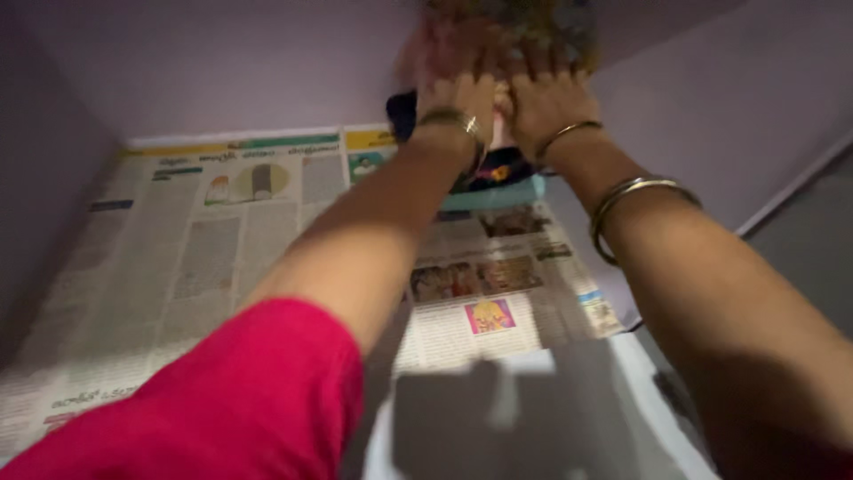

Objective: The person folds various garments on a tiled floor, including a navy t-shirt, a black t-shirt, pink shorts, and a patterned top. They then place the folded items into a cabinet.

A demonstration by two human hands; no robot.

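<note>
Your left hand (458,93) and right hand (542,98) press flat, fingers spread, on soft folded clothes (498,173) at the newspaper-lined shelf's (178,249) back edge; they'll sag, so grip underneath.

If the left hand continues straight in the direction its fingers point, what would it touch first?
The left hand already rests on the stack of folded cloth. Going further, it would probably meet the pale purple back wall, though depth is unclear.

We see a stack of folded clothes (498,169) at the far end of a newspaper-lined shelf, against the back wall. Its layers are dark navy, pink and light teal at the bottom. A blurred, multicoloured patterned cloth (524,27) lies on top, beneath our fingers.
</note>
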